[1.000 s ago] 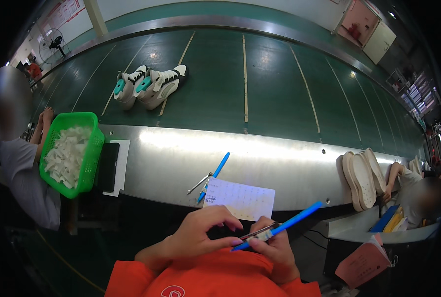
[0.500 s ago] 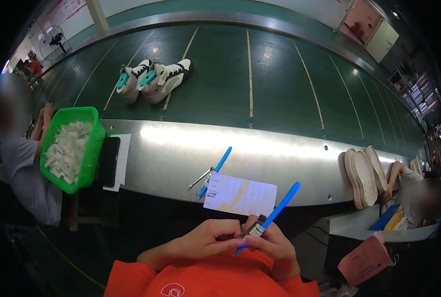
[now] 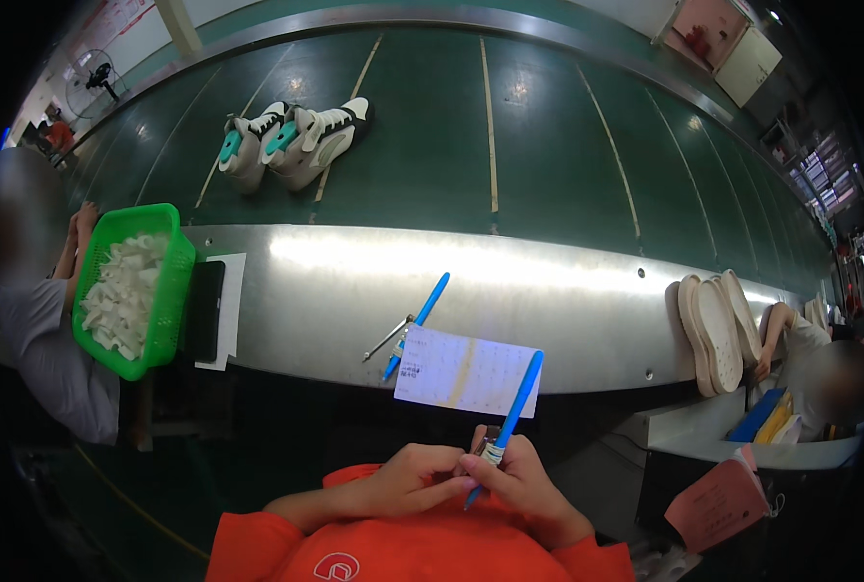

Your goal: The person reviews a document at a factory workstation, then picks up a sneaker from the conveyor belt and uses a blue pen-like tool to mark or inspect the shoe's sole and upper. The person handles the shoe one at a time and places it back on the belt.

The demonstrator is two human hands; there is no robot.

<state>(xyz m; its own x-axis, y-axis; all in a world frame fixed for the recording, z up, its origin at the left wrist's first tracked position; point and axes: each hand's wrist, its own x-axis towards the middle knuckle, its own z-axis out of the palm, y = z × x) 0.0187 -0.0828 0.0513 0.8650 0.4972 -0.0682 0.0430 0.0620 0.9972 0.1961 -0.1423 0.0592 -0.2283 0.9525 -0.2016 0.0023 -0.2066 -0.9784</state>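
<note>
Between both hands' closed fingers (image 3: 471, 468), the blue brush (image 3: 512, 415) stands tilted, gripped low.

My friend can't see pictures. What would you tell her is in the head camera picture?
A person in orange sleeves holds a blue pen upright in the right hand, the left hand touching its lower end. Ahead, a paper slip and another blue pen lie on a metal ledge. A pair of sneakers sits on the green conveyor belt.
</note>
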